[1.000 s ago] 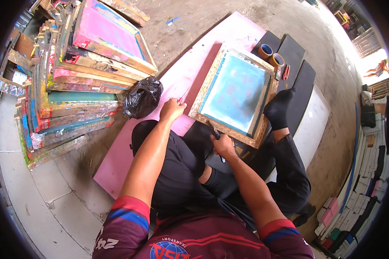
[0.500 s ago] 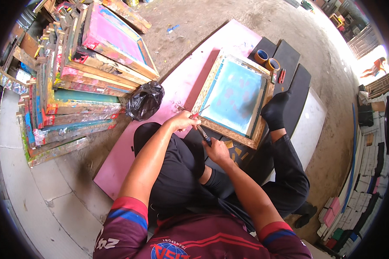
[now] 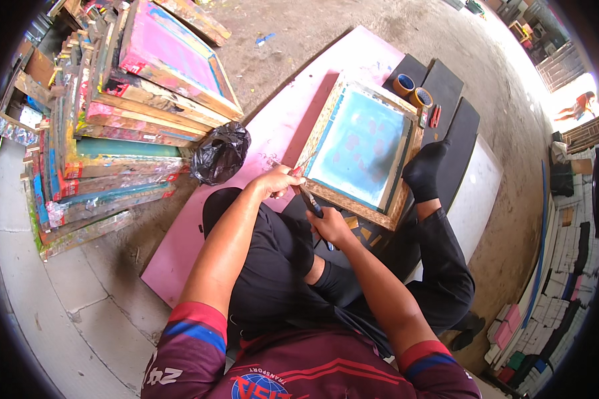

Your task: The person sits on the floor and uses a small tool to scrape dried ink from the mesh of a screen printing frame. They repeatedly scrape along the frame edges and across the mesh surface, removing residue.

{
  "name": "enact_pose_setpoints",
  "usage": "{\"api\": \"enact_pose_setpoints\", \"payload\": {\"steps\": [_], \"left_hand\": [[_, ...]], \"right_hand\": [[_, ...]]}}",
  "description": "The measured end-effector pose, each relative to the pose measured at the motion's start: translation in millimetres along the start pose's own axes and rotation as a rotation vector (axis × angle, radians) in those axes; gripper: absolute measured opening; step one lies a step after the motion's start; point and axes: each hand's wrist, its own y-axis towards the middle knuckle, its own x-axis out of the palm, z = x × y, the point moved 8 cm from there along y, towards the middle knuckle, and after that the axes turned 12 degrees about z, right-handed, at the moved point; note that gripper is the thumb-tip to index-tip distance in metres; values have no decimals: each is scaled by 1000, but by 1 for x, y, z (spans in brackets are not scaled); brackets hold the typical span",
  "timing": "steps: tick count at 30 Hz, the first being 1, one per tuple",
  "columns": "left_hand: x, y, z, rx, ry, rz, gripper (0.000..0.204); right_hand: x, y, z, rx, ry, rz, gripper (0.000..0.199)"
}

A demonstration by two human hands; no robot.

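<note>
My left hand [image 3: 277, 181] is closed in a pinch at the near left corner of a wooden screen-printing frame [image 3: 353, 210] with a pale blue mesh. A small red-ended thing [image 3: 295, 172] shows at its fingertips; its kind is mostly hidden. Below and to the right, my right hand [image 3: 333, 226] is closed around pliers [image 3: 311, 201] with dark and blue handles. Their metal jaws point up toward my left fingertips; whether they touch cannot be made out. The frame lies tilted against my right foot [image 3: 424, 171], which wears a black sock.
Paint-stained frames [image 3: 133, 133] stand stacked at left, beside a crumpled black plastic bag [image 3: 221, 153]. Beneath my work lie a pink board [image 3: 180, 256] and dark boards [image 3: 460, 133]. Two tape rolls [image 3: 403, 84] and a red-handled tool [image 3: 435, 117] rest beyond the frame. Small tan scraps [image 3: 353, 222] lie nearby.
The thin rod seen earlier at my left fingertips no longer shows. My right hand has shifted slightly left and down, and a blue handle end now shows below it.
</note>
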Motion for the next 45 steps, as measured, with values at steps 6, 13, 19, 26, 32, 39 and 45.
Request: {"api": "enact_pose_setpoints", "payload": {"steps": [6,13,19,26,32,39,45], "left_hand": [[-31,-2,4,-55,-202,137,21],[-48,4,-2,-25,-184,311,21],[-70,13,-14,-51,-201,524,25],[-60,12,-3,20,-158,485,32],[-60,12,-5,11,-114,478,35],[-57,15,-4,17,-88,458,38],[-52,13,0,11,-63,434,40]], "right_hand": [[16,25,-14,-17,114,-75,48],[28,34,-15,24,171,-232,42],[13,12,37,183,179,-206,42],[-10,1,60,205,146,-62,52],[-10,18,55,92,36,-43,57],[-19,28,43,125,-240,-61,58],[-41,10,6,-26,-588,139,52]]}}
